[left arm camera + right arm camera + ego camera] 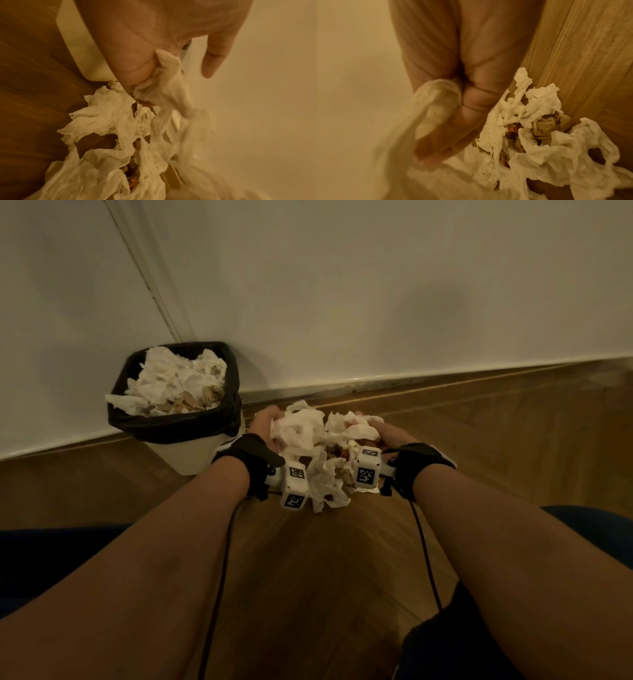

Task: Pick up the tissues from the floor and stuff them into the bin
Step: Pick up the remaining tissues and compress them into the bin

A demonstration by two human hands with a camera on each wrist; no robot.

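A big wad of crumpled white tissues [315, 446] is held between both my hands above the wooden floor, right of the bin. My left hand [265, 422] grips its left side and my right hand [383, 431] grips its right side, fingers curled into the paper. The left wrist view shows my left hand [145, 70] pinching tissues [109, 121], with one finger sticking out. In the right wrist view my right hand [453, 121] curls round the tissues [522, 135]. The white bin [186, 455] with a black liner stands at the wall, heaped with tissues.
A white wall with a skirting board [411, 381] runs behind the bin. Wooden floor [308, 577] stretches below my arms. Dark clothing shows at the lower left and right edges. Cables hang from both wrist devices.
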